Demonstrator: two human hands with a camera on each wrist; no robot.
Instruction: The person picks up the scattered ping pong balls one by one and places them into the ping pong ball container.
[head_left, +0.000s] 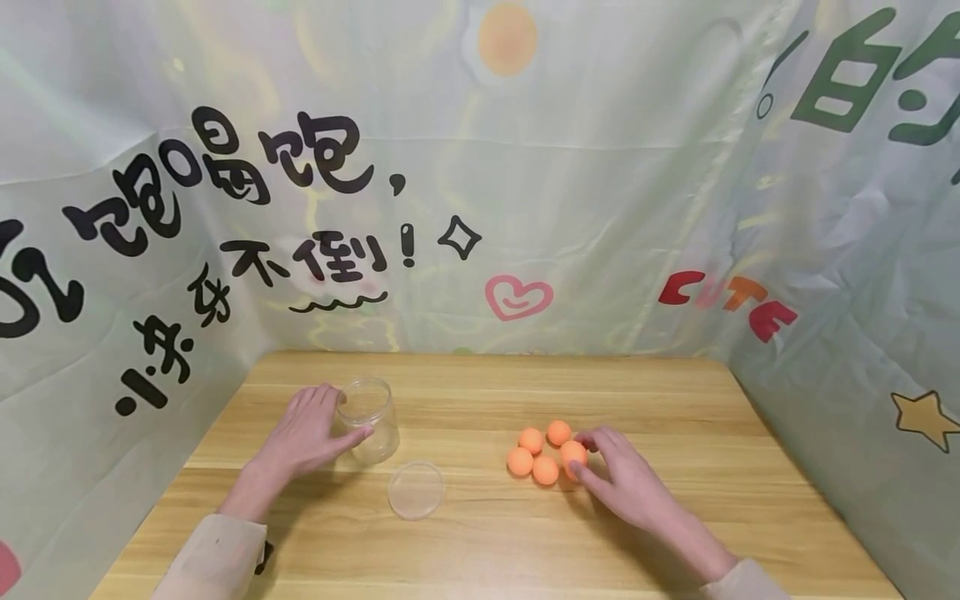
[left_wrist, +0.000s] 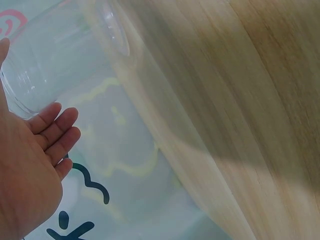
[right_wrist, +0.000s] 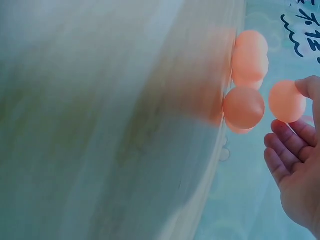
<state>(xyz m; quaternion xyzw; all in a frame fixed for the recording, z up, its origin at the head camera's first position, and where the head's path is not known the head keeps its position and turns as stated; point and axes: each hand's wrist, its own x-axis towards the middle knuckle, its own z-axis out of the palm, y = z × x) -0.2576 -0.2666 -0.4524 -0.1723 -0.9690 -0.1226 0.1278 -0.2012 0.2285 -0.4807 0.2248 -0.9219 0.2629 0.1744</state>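
A clear jar [head_left: 378,429] without a lid stands upright on the table at the left. My left hand [head_left: 311,429] holds it near the rim, the thumb in front and the fingers on the far left side; the other fingers hang loose beside it in the left wrist view. Toward the right, my right hand [head_left: 618,483] pinches an orange ball [right_wrist: 287,101] between thumb and fingertips. That ball is raised off the table, close beside several other orange balls [head_left: 545,470] clustered there.
A round clear lid [head_left: 416,490] lies flat in front of the jar. The wooden table [head_left: 480,550] is bordered by printed cloth [head_left: 450,317] at the back and both sides.
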